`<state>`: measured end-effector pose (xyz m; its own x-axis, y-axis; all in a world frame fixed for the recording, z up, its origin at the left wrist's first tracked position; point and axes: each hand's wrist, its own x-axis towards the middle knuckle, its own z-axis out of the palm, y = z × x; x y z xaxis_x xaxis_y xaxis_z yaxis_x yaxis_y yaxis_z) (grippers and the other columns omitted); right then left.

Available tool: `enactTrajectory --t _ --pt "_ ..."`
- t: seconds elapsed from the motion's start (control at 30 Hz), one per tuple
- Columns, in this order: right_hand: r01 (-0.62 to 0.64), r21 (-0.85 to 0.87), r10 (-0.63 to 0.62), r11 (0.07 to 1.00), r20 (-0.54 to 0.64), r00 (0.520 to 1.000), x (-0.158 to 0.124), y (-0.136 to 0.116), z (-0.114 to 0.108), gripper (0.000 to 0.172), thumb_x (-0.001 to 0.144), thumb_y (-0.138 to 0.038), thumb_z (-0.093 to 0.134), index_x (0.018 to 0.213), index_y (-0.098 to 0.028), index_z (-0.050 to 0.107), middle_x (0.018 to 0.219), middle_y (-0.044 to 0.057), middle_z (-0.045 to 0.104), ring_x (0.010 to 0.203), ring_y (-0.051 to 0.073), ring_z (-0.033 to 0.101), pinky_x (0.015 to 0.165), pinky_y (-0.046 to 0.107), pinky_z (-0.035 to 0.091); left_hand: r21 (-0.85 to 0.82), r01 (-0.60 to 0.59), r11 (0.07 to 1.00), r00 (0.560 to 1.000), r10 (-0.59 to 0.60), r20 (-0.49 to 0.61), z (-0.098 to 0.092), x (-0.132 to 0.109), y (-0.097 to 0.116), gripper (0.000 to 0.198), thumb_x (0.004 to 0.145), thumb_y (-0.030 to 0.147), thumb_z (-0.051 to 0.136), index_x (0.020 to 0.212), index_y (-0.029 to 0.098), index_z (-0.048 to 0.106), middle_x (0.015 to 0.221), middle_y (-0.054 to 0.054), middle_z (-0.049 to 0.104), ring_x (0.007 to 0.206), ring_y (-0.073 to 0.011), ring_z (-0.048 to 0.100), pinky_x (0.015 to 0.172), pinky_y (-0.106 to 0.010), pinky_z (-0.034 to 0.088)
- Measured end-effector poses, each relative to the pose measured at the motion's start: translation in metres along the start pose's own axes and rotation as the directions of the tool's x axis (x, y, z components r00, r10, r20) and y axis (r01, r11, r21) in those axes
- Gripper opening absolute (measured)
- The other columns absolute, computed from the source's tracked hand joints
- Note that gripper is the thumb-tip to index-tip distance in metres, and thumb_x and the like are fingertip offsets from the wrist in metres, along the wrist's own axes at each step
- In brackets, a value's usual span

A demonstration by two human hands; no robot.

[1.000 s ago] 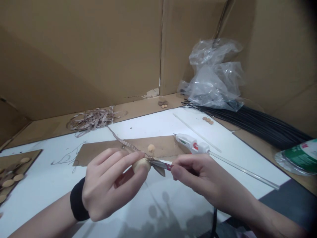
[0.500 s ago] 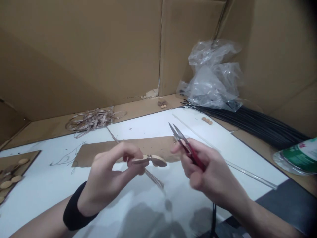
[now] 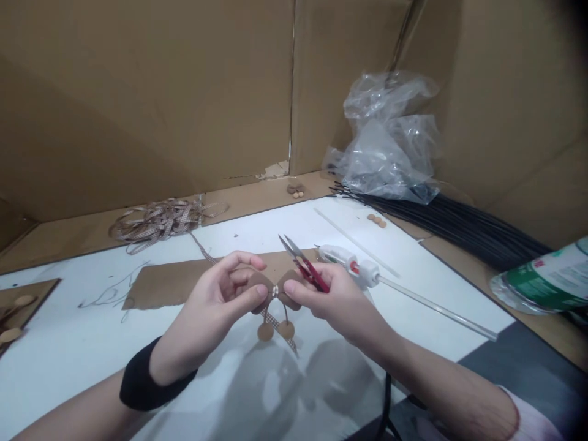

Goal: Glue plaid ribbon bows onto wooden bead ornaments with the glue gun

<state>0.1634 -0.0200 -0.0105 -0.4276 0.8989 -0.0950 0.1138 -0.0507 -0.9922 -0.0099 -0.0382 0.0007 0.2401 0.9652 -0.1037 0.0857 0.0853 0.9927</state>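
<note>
Between both hands is a brown bow (image 3: 275, 291) with small pale beads at its centre and two round tan discs (image 3: 265, 332) dangling below on thin cords. My left hand (image 3: 214, 315) pinches the bow's left lobe between thumb and fingers. With its thumb on the right lobe, my right hand (image 3: 340, 300) holds that side and also keeps red-handled thread snips (image 3: 316, 277) in its fingers, their blades pointing up and left. A checked ribbon (image 3: 291, 344) hangs behind the discs; where it attaches is hidden.
Behind my hands lie a cardboard strip (image 3: 169, 285) and a white glue gun (image 3: 337, 254) with a clear stick. Tangled checked ribbon (image 3: 160, 223) sits at back left. Black rods (image 3: 436, 223), a plastic bag (image 3: 386, 141) and a green-and-white bottle (image 3: 542, 278) are at right.
My right hand has moved left and taken hold of the bow's right lobe, snips still in it. The bow has turned to face me, and the glue gun has come into view.
</note>
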Motion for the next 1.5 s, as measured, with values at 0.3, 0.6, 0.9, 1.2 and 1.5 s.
enactTrajectory --t 0.3,0.6,0.9,1.2,1.5 --pt "-0.044 0.029 0.044 0.999 0.005 0.999 0.001 0.008 0.0 0.018 0.072 -0.032 0.06 0.066 -0.016 0.054 0.055 -0.006 0.043 0.048 0.006 0.036 0.045 0.02 0.026 0.157 -0.079 0.984 0.997 0.08 -0.001 0.002 0.003 -0.01 0.011 0.081 0.026 0.055 0.087 0.021 0.049 0.07 0.004 0.052 0.06 -0.0071 0.052 0.056 -0.019 0.041" --pt "-0.034 0.108 0.025 0.994 0.085 0.996 0.004 0.012 0.004 0.008 0.072 -0.022 0.059 0.068 -0.015 0.059 0.057 -0.002 0.057 0.053 0.009 0.052 0.051 0.021 0.037 0.115 -0.043 0.992 0.999 0.046 -0.021 0.007 0.003 -0.012 0.023 0.079 0.022 0.057 0.067 0.019 0.037 0.065 0.003 0.059 0.053 -0.0092 0.057 0.049 -0.02 0.043" --pt "-0.086 0.251 0.059 0.964 0.112 0.992 0.008 0.023 0.001 0.023 0.072 -0.031 0.062 0.061 -0.016 0.047 0.053 -0.008 0.035 0.044 0.004 0.027 0.039 0.018 0.018 0.587 -0.205 0.783 0.972 0.233 0.029 0.0 0.006 -0.009 0.01 0.083 0.024 0.048 0.078 0.019 0.054 0.066 0.001 0.058 0.062 -0.013 0.053 0.06 -0.025 0.042" --pt "-0.064 0.228 0.065 0.972 0.003 0.998 0.006 0.024 0.004 0.015 0.075 -0.029 0.058 0.073 -0.015 0.055 0.052 -0.007 0.041 0.041 0.004 0.03 0.038 0.018 0.022 0.894 -0.398 0.203 0.764 0.613 0.201 -0.001 0.004 -0.016 0.012 0.076 0.014 0.055 0.082 0.022 0.063 0.076 -0.002 0.065 0.078 -0.0199 0.048 0.076 -0.033 0.035" --pt "0.119 0.02 -0.117 0.993 -0.08 0.99 0.002 0.022 0.012 0.01 0.077 -0.024 0.056 0.071 -0.017 0.06 0.056 -0.004 0.056 0.048 0.008 0.049 0.047 0.019 0.037 0.897 -0.308 0.318 0.824 0.561 0.084 0.003 0.002 -0.014 0.007 0.075 0.019 0.056 0.073 0.022 0.062 0.069 0.0 0.064 0.072 -0.0176 0.053 0.071 -0.03 0.037"
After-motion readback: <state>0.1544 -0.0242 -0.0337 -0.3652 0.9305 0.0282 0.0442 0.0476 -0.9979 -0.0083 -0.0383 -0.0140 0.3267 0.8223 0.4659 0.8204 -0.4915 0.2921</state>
